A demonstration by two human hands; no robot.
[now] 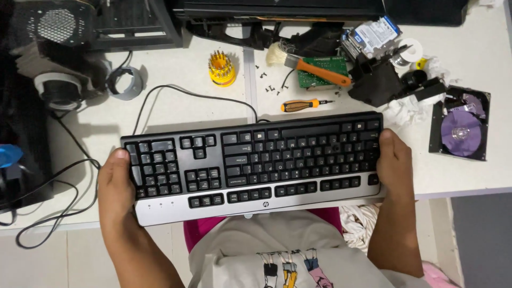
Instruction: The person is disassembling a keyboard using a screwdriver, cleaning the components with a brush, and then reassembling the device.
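Observation:
A black and silver wired keyboard lies across the front edge of the white desk, turned so its top row faces me. My left hand grips its left end, thumb on the keys. At the other end, my right hand clasps the right edge. The keyboard's black cable runs from its far side back over the desk.
Behind the keyboard lie a small orange-handled screwdriver, a brush with an orange handle, a green circuit board, a yellow screwdriver-bit holder and loose screws. An opened hard drive sits at the right. Black cables loop at the left.

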